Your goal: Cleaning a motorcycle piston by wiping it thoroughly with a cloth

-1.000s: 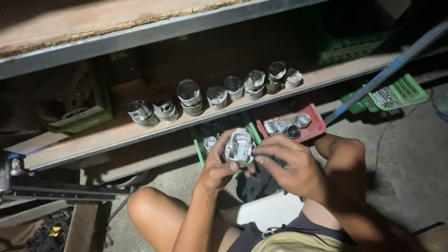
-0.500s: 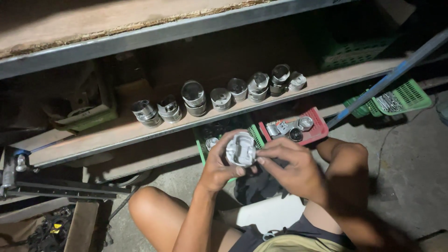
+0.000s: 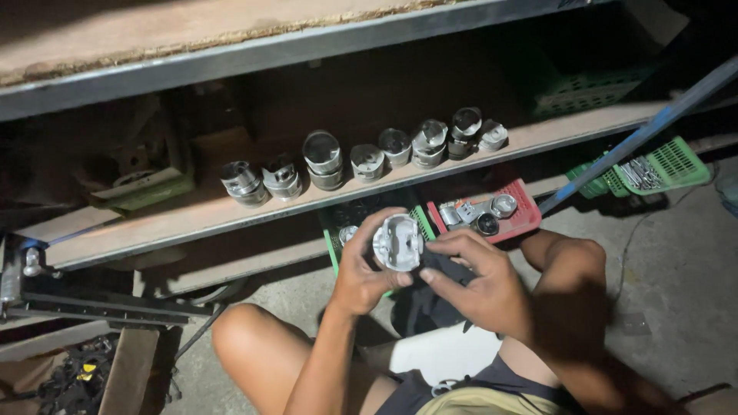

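The scene is viewed from one head-worn camera, angled steeply downward and forward. The hands are seen close below; a low shelf [image 3: 192, 223] is faced just beyond.

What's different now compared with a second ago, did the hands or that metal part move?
Very little. The left hand still cups the silvery piston, and the right hand has stayed against its right side, fingers on the lower edge. Both drifted only slightly in the picture, which looks like head movement. Nothing was picked up or let go. The row of pistons on the shelf and the red tray stayed put.
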